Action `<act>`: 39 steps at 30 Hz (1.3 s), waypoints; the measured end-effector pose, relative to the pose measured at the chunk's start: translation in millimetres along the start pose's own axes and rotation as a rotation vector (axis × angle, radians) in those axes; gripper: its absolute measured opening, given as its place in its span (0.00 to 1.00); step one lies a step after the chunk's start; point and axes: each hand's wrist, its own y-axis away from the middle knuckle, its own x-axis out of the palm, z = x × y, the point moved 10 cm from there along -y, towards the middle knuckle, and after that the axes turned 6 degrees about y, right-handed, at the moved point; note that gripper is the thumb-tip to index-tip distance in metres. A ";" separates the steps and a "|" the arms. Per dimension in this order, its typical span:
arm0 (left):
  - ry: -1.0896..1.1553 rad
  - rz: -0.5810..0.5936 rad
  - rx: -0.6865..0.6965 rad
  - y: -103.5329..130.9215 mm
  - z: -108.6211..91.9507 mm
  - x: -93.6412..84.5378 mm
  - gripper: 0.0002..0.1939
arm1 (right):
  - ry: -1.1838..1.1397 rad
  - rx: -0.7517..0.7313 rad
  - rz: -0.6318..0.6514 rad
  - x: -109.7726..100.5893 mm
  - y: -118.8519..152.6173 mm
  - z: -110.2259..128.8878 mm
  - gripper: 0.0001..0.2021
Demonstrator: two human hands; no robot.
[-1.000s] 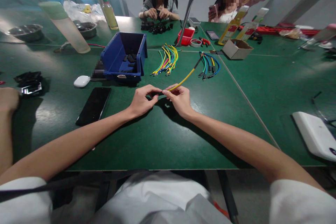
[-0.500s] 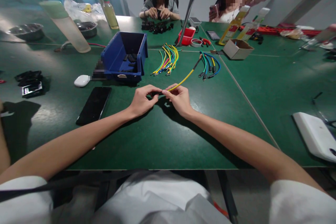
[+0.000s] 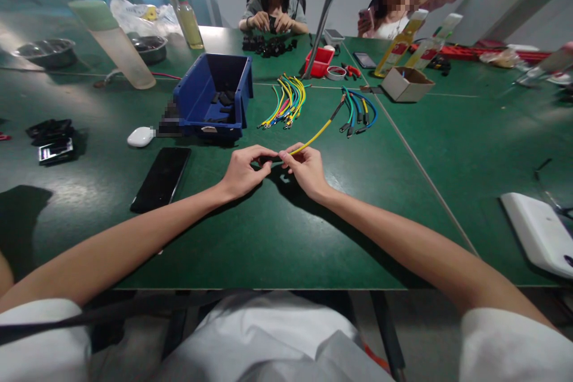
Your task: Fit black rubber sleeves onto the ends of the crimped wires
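A yellow cable [image 3: 319,133] runs from my fingers up and to the right, its far end covered by a black sleeve. My right hand [image 3: 307,168] pinches the cable close to its near end. My left hand [image 3: 247,170] is closed on a dark sleeve at that same end, mostly hidden by the fingers. Both hands meet just above the green table [image 3: 286,239]. Beyond them lies a bundle of yellow and green cables [image 3: 290,98]. To its right rests a smaller bunch of blue and green cables [image 3: 360,112] with black sleeved ends.
A blue bin [image 3: 210,95] with black pieces stands at back left. Nearby are a black phone [image 3: 161,180] and a white earbud case [image 3: 140,137]. Farther back are a red box [image 3: 319,62], a cardboard box [image 3: 407,85] and bottles. Two people sit across the table.
My hands and the yellow cable hold almost the same position. At the left edge, another person's arm and its shadow have shifted down and left.
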 end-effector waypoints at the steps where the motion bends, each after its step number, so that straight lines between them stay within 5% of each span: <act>1: 0.003 0.000 -0.002 -0.1 -0.1 0.1 0.11 | -0.003 0.003 -0.001 0.1 0.0 -0.1 0.18; 14: 0.051 -0.007 -0.048 0.5 7.2 -0.6 0.11 | -0.037 0.009 0.020 2.9 1.8 1.7 0.17; 31: 0.173 -0.166 -0.233 -0.2 27.9 -16.5 0.10 | -0.143 0.039 -0.173 -15.2 1.9 -0.9 0.16; 39: 0.150 -0.116 -0.248 -1.6 28.9 -11.6 0.13 | -0.149 0.038 -0.168 -14.0 1.5 0.6 0.16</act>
